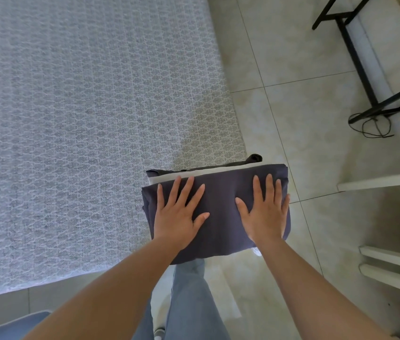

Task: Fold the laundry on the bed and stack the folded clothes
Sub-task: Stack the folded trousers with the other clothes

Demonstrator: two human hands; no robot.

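A stack of folded clothes sits at the near right corner of the bed (71, 119). Its top piece is a folded dark navy garment (221, 217). Under it show the edges of a white piece (194, 174) and a black piece (254, 158). My left hand (178, 212) lies flat on the left half of the navy garment, fingers spread and straight. My right hand (265, 212) lies flat on its right half in the same way. Neither hand grips the cloth.
The bed has a grey-white patterned cover. Tiled floor (304, 119) runs along its right side. A black metal frame (360, 69) with a loose cable (370, 126) stands at the far right, white furniture (390, 182) nearer. My legs in blue jeans (189, 303) stand at the bed's foot.
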